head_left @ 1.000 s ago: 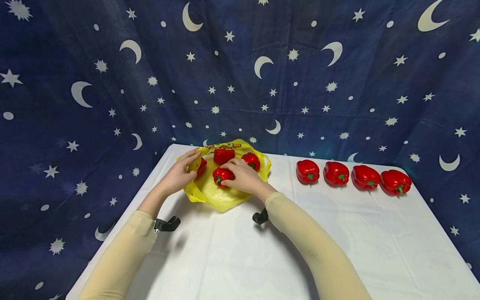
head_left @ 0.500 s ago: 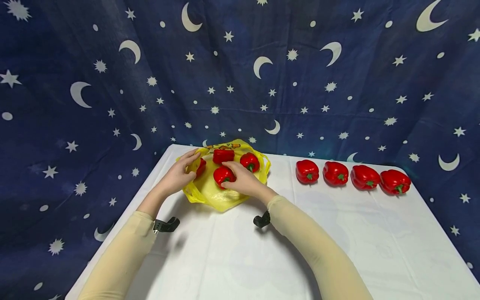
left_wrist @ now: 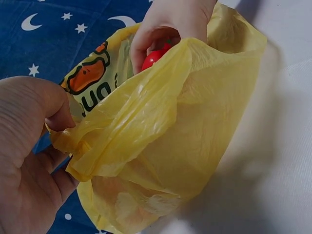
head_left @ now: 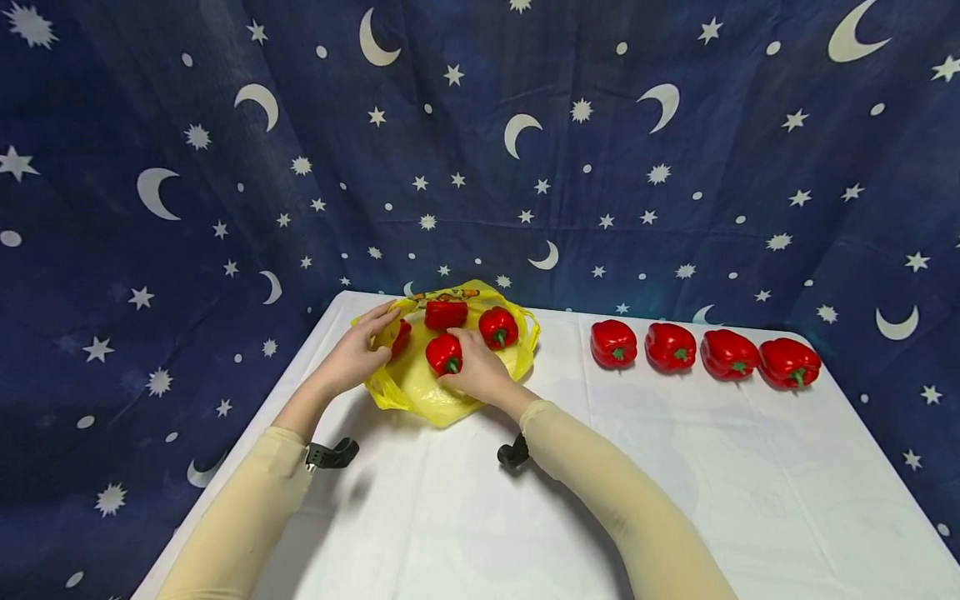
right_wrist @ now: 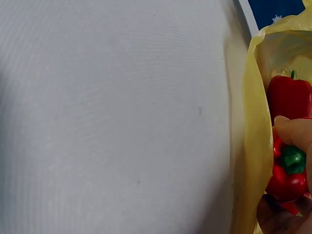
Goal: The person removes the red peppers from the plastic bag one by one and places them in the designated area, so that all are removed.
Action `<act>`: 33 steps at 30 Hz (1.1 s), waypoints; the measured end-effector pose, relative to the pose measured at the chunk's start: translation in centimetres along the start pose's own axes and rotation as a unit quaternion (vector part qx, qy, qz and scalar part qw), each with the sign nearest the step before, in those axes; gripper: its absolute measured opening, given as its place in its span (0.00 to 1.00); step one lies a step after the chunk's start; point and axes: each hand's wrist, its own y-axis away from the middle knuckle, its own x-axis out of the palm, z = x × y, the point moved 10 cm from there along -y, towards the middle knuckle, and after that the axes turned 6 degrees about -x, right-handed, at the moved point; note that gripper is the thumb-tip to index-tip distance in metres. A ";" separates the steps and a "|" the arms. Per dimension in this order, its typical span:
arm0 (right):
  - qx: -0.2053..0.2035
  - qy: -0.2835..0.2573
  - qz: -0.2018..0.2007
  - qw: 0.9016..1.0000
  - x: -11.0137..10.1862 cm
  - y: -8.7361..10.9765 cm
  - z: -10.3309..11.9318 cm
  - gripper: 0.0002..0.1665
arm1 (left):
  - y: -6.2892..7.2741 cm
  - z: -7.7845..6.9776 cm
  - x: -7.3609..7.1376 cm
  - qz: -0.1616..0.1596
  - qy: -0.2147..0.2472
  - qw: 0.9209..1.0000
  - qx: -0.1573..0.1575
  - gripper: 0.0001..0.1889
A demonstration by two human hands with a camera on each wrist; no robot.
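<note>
A yellow plastic bag point(head_left: 431, 408) lies with its mouth open at the back left of the table. My left hand point(head_left: 358, 354) pinches its bunched left edge between thumb and fingers, plain in the left wrist view. Inside the bag, my right hand point(head_left: 480, 367) grips a red bell pepper point(head_left: 441, 352) with its green stem toward me. Three more peppers lie around it in the bag: one behind point(head_left: 446, 314), one at the right point(head_left: 498, 325), and one at the left point(head_left: 402, 337) partly hidden by the bag's edge. The right wrist view shows the thumb beside the held pepper's stem point(right_wrist: 294, 159).
Several red bell peppers point(head_left: 671, 347) stand in a row at the back right of the white-covered table point(head_left: 480, 517). A dark blue cloth point(head_left: 480, 150) with moons and stars hangs behind and at the left. Each wrist carries a black camera mount point(head_left: 333, 453).
My right hand has turned the held pepper, swinging its stem from the left to the right, and has shifted slightly left. The pepper at the bag's right shows more fully. My left hand stays put.
</note>
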 end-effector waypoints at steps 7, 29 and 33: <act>0.004 -0.013 -0.003 1.000 -0.7 0.1 -0.5 0.58 | -0.6 -0.5 0.3 0.003 0.001 1.000 0.003 0.38; 0.011 -0.090 -0.039 0.995 -4.0 3.6 -1.0 0.52 | 0.1 -0.1 0.8 0.004 -0.009 1.000 0.010 0.37; 0.023 -0.109 -0.063 0.992 -6.5 5.5 -1.7 0.53 | 0.2 0.1 0.6 0.007 -0.010 1.000 0.008 0.38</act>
